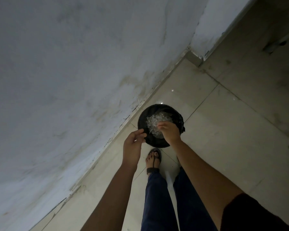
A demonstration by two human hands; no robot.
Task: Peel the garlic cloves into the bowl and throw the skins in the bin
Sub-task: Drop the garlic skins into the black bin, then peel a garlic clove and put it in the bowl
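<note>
Where the stained grey wall [57, 64] on the left meets the pale tiled floor [223, 124], a round black bin [141, 119] stands close against the skirting. The left hand [133, 145] reaches to the near left edge of the bin, and its fingers [140, 131] and thumb pinch the black rim there, seemingly a fold of the dark liner. Inside the bin lies a loose heap of pale, papery garlic skins [154, 121], covering much of the bottom. The right hand [170, 132] hangs over the near right part of the bin's opening, directly above the heap, with its fingers bunched together and pointing down at the skins; whether they hold any skins cannot be told. Below and between the two forearms, a foot [151, 158] in a dark strapped sandal stands on the floor just in front of the bin, with dark blue trousers [158, 197] above it.
</note>
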